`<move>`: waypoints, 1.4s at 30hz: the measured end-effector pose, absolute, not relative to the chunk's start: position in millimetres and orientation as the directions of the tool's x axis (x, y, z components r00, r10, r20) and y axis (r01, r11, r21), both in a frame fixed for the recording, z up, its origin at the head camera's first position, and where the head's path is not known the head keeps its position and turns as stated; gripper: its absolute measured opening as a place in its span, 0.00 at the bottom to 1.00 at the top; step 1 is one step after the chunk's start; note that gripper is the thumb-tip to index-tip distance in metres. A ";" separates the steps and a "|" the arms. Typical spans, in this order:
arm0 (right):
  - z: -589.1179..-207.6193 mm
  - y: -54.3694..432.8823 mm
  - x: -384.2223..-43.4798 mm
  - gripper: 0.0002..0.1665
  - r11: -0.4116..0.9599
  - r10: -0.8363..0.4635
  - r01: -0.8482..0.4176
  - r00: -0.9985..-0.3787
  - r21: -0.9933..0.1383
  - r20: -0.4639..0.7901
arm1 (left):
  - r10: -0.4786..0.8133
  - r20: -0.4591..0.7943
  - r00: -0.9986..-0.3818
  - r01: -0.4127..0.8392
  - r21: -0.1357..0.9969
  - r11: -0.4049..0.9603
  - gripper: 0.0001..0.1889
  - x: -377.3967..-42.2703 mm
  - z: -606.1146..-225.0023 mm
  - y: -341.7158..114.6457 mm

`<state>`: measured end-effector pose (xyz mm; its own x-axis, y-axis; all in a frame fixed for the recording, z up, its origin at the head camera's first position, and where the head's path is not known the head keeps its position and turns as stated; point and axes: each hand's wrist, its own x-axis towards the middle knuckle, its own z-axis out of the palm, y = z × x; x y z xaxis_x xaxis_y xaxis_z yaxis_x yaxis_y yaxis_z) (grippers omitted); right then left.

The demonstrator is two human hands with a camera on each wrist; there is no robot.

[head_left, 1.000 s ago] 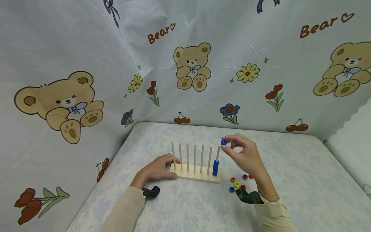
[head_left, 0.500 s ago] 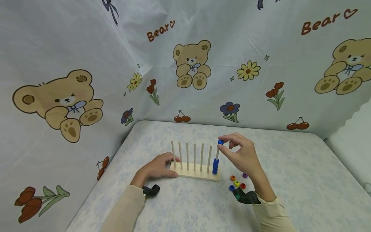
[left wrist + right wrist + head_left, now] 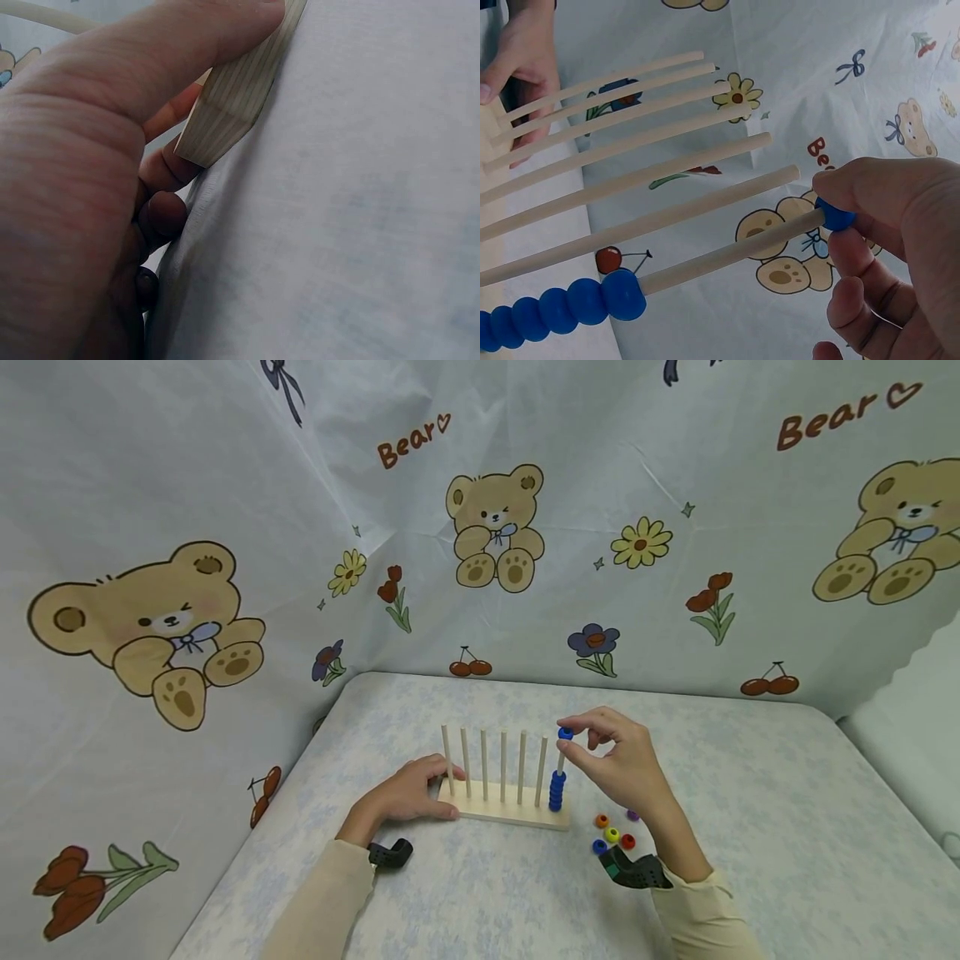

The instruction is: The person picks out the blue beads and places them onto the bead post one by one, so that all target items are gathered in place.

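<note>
A wooden peg board (image 3: 510,812) with several upright pegs stands on the table. Its left end is gripped by my left hand (image 3: 407,792); in the left wrist view the thumb lies along the edge of the wooden base (image 3: 232,101) and fingers curl behind. Thumb and index finger of my right hand (image 3: 617,760) pinch a blue bead (image 3: 835,215) at the top of the rightmost peg (image 3: 731,251); the peg's tip meets the bead. Lower on that same peg sits a stack of several blue beads (image 3: 556,792), with bare peg between.
Right of the board lie loose beads: an orange bead (image 3: 602,820), a yellow bead (image 3: 612,835), a red bead (image 3: 628,841), a blue bead (image 3: 599,847) and a partly hidden purple bead (image 3: 633,815). A bear-print cloth (image 3: 570,460) hangs behind the table (image 3: 465,893).
My right hand has moved left with the pinched blue bead, from beside the rightmost peg to its top. The left hand keeps its grip on the board.
</note>
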<state>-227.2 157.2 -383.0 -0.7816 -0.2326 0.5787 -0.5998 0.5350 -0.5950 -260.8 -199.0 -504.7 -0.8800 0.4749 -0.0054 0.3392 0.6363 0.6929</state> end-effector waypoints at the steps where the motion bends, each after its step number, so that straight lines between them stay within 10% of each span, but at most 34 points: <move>1: -383.2 157.1 -227.4 0.13 0.534 -0.236 -0.600 -0.783 -0.596 0.576 | 0.475 -0.005 -0.880 0.339 0.693 0.636 0.27 -260.8 -504.8 -199.1; 42: -386.8 158.1 -228.5 0.13 0.586 -0.270 -0.580 -0.799 -0.566 0.538 | 0.478 -0.003 -0.878 0.339 0.700 0.628 0.27 -261.8 -504.9 -200.1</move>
<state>-228.5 158.1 -386.8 -0.7985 -0.2701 0.5380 -0.5798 0.5856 -0.5665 -261.8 -200.1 -504.9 -0.8784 0.4779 -0.0033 0.3393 0.6284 0.7000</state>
